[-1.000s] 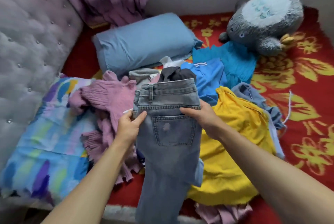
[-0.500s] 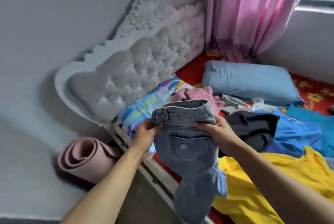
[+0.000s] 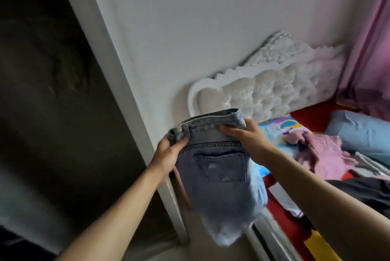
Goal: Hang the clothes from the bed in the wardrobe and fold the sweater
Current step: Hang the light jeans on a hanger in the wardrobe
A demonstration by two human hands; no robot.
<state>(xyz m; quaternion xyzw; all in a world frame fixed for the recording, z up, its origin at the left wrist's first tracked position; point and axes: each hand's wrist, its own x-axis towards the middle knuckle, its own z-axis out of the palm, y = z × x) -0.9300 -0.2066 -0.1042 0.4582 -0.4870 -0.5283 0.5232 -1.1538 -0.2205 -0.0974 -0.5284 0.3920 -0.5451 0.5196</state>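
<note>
— In the head view, where are the jeans (image 3: pixel 213 168)?
— Beyond the bed's (image 3: pixel 312 109) edge, waistband pinched by the left grip (image 3: pixel 168 153) and right grip (image 3: pixel 247 136) so the legs hang clear; the dark opening (image 3: pixel 52 71) is possibly the wardrobe.

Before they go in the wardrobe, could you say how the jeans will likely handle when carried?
Probably floppy: the jeans hang limp below the waistband that the left hand and right hand grip. Likely weighty for cloth; the denim looks thick.
</note>
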